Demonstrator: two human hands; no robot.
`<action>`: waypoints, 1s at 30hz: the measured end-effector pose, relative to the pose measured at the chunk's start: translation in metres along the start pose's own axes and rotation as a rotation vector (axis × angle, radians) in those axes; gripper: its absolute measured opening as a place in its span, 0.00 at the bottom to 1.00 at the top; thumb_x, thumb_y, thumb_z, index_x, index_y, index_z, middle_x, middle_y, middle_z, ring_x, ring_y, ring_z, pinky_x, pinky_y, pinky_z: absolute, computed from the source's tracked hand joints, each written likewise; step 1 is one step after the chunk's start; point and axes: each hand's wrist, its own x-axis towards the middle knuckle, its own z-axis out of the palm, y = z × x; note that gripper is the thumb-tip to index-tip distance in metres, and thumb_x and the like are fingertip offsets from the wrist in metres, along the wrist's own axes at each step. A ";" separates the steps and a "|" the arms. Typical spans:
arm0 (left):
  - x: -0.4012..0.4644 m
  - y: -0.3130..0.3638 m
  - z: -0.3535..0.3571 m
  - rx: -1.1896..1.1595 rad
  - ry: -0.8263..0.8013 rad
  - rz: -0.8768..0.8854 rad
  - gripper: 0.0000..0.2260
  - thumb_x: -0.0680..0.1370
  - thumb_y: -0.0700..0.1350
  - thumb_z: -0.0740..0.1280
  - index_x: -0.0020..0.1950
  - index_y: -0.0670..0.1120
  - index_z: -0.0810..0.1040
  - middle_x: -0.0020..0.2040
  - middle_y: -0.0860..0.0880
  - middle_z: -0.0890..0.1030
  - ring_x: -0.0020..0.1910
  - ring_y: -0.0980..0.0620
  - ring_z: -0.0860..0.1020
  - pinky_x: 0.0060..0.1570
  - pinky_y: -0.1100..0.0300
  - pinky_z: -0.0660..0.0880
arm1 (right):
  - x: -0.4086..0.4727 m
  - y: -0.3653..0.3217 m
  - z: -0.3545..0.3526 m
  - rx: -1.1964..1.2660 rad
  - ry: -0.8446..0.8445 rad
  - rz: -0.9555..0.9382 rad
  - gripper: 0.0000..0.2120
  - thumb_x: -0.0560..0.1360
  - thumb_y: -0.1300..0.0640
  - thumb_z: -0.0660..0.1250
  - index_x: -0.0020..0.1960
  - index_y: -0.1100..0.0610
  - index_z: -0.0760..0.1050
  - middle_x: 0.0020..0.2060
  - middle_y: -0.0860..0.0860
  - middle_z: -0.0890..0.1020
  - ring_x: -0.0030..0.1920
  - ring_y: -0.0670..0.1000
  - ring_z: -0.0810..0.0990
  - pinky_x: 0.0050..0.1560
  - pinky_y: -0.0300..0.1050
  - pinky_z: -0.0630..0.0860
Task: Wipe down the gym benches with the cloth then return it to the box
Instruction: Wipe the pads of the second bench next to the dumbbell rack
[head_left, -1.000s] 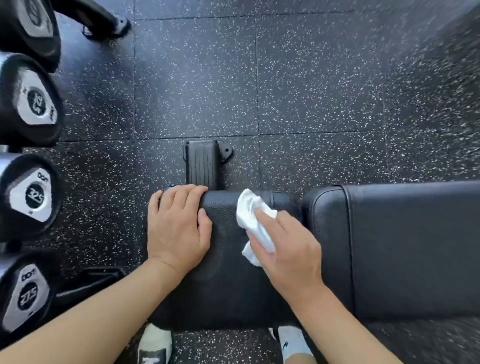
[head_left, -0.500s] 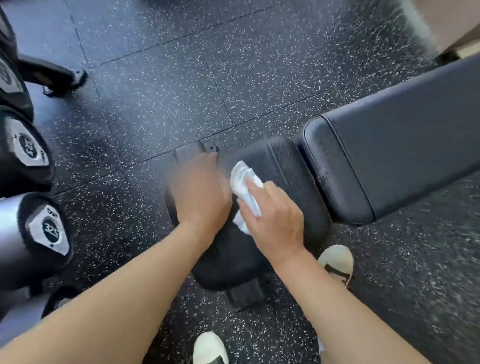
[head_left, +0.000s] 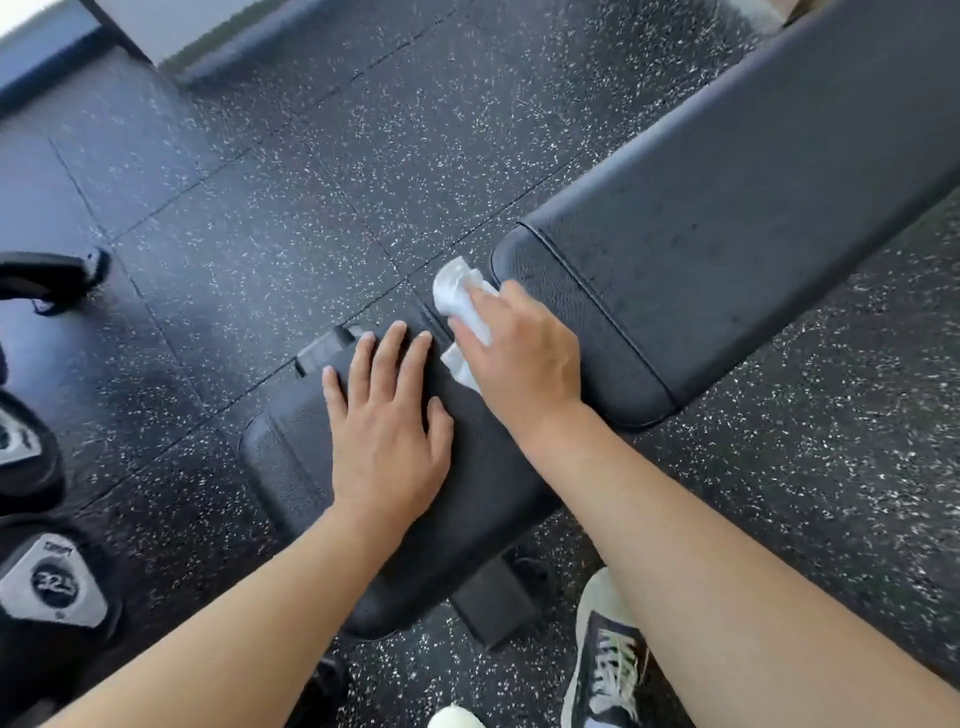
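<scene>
Speckled rubber flooring (head_left: 322, 171) lay under a black bench, its seat pad (head_left: 467, 483) butting against the long back pad (head_left: 753, 208). The right hand (head_left: 524, 358) pressed a white cloth (head_left: 460, 296) at the gap between the pads, fingers curled over it; most of the cloth bunched out ahead of the fingertips, the rest lay under the palm. Thin, soft and light, it likely needed gathering in the fist to carry. Just beside that grip, the left hand (head_left: 389, 431) lay flat with straight fingers on the seat pad.
</scene>
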 end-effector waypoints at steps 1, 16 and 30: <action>0.001 0.003 0.005 -0.005 0.029 -0.024 0.29 0.79 0.53 0.57 0.82 0.52 0.64 0.84 0.50 0.62 0.84 0.43 0.57 0.80 0.34 0.51 | 0.010 -0.005 0.007 0.003 -0.008 -0.015 0.17 0.82 0.44 0.65 0.66 0.50 0.80 0.50 0.52 0.79 0.50 0.56 0.80 0.44 0.51 0.73; 0.000 0.006 0.012 0.000 0.068 -0.020 0.28 0.79 0.51 0.57 0.81 0.51 0.65 0.82 0.49 0.63 0.83 0.43 0.57 0.80 0.35 0.52 | -0.133 0.061 -0.027 0.138 0.177 0.119 0.15 0.76 0.51 0.74 0.62 0.53 0.84 0.40 0.48 0.75 0.37 0.50 0.76 0.35 0.44 0.77; -0.002 0.002 0.015 -0.013 0.094 0.005 0.27 0.80 0.52 0.58 0.80 0.53 0.65 0.82 0.51 0.64 0.82 0.45 0.59 0.81 0.39 0.51 | -0.170 -0.001 0.006 0.264 0.403 0.522 0.20 0.80 0.45 0.66 0.68 0.53 0.76 0.51 0.50 0.79 0.45 0.54 0.80 0.40 0.49 0.74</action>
